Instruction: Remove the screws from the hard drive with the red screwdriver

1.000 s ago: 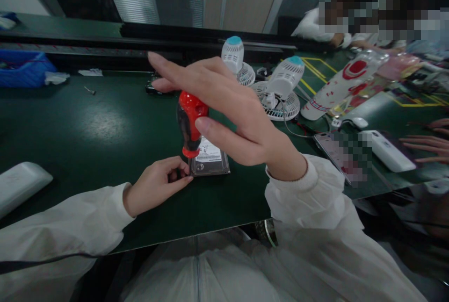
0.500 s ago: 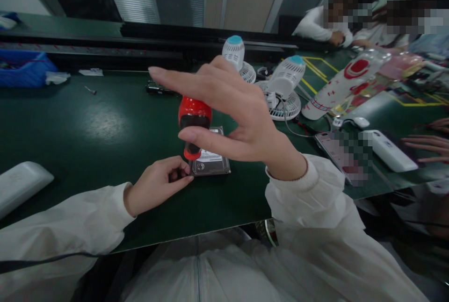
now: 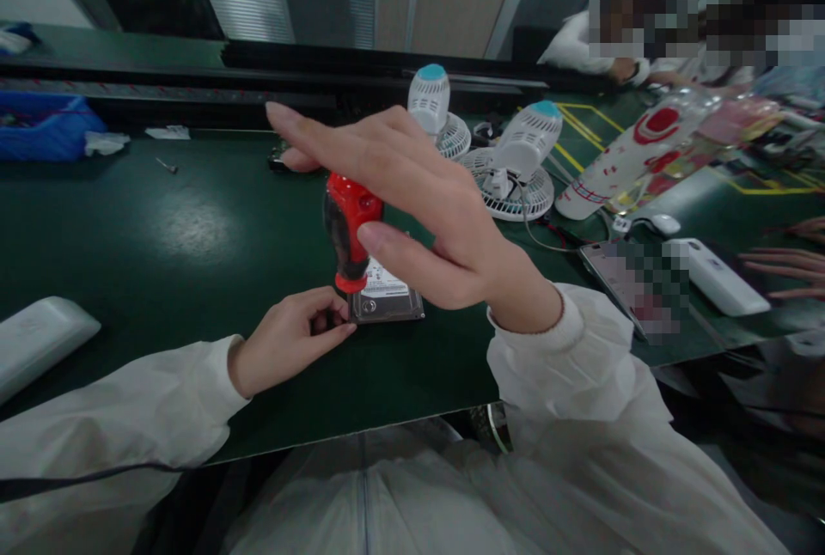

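The wearer's loose off-white jacket (image 3: 425, 508) has a straight grey zip (image 3: 365, 499) down its front. Its creased left sleeve (image 3: 135, 387) and right sleeve (image 3: 573, 375) end in narrow gathered cuffs (image 3: 552, 334); a dark strap (image 3: 77, 481) crosses the left sleeve. Left hand (image 3: 287, 336) and right hand (image 3: 438, 203) are bare.

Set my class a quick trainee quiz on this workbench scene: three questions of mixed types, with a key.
1. True or false: the red-and-black screwdriver lies flat on the bench.
2. Fill in: the left hand has its fingers at the near-left corner of the ____.
3. Which colour is the bin at the far left? A red; B blue; C yellow.

Key: 1. False, the right hand holds it; 2. hard drive; 3. B.
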Motion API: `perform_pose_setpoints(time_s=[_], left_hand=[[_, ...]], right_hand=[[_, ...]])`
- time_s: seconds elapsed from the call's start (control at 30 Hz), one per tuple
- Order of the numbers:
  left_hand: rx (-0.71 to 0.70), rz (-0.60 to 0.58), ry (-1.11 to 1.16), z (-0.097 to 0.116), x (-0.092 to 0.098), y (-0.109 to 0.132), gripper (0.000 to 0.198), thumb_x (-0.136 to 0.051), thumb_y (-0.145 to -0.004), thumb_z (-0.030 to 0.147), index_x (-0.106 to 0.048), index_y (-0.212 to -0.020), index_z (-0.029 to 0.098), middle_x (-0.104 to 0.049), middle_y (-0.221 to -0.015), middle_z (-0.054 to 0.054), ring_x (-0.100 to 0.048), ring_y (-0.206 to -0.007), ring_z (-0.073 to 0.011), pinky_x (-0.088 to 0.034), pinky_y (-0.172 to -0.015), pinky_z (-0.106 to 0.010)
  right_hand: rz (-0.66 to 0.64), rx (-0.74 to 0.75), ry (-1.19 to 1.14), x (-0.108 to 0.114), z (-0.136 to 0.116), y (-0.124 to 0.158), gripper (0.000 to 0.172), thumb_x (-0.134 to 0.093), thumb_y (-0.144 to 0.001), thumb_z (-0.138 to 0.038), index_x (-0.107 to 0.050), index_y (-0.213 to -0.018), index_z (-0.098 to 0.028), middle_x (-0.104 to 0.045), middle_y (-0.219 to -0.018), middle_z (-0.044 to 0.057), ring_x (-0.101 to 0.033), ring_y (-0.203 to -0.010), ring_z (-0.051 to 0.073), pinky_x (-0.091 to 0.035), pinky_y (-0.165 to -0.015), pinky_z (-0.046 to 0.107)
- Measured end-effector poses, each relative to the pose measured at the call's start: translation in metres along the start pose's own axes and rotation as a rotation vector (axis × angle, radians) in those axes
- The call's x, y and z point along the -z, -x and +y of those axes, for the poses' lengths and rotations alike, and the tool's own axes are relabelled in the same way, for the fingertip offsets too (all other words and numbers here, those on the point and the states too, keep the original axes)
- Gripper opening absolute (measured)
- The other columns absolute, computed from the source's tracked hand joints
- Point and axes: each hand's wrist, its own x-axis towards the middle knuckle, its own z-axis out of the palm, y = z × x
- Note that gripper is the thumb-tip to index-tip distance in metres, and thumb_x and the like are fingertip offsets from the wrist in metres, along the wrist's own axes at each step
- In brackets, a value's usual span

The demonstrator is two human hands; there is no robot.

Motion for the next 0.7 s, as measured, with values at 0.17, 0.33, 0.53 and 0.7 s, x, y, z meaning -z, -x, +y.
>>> perform_pose_setpoints(time_s=[0.17,0.33,0.53,0.7], left_hand=[[0.002,0.011,-0.016,0.0021,0.0008,0.0001,0.019,-0.067,-0.091,0.038,-0.063,-0.087,0.02,-0.062,-0.076,0.003,-0.055,-0.063,-0.0122,-0.042,-0.057,-0.026],[-0.001,0.011,0.003,-0.0004,0.0,0.0,0.018,-0.067,-0.091,0.038,-0.064,-0.088,0.021,-0.063,-0.077,0.003,-0.056,-0.064,-0.0127,-0.042,-0.058,-0.026],[0.013,0.015,-0.021,-0.0028,-0.0011,0.0,0.018,-0.068,-0.09,0.039,-0.064,-0.088,0.021,-0.063,-0.075,0.003,-0.055,-0.063,-0.0129,-0.041,-0.057,-0.026],[0.002,0.009,0.004,-0.0028,-0.0011,0.0002,0.018,-0.066,-0.091,0.039,-0.064,-0.089,0.021,-0.063,-0.076,0.003,-0.055,-0.064,-0.0128,-0.041,-0.057,-0.026]], right_hand=[[0.067,-0.044,0.067,-0.0019,0.0025,0.0017,0.051,-0.043,-0.094,-0.039,-0.06,-0.127,-0.004,-0.071,-0.11,-0.007,-0.06,-0.093,0.005,-0.048,-0.097,0.021],[-0.038,-0.014,-0.027,0.0017,0.0028,0.004,0.056,-0.023,-0.101,-0.028,-0.045,-0.142,0.003,-0.064,-0.13,0.004,-0.059,-0.118,0.011,-0.046,-0.112,0.031],[0.032,-0.056,0.085,0.0024,0.0016,0.0043,0.05,-0.035,-0.101,-0.038,-0.057,-0.129,-0.003,-0.067,-0.129,0.001,-0.062,-0.098,0.006,-0.052,-0.101,0.03],[0.028,-0.003,-0.051,0.0015,0.0044,0.0028,0.055,-0.03,-0.097,-0.03,-0.052,-0.134,0.004,-0.065,-0.137,0.007,-0.063,-0.115,0.011,-0.045,-0.11,0.024]])
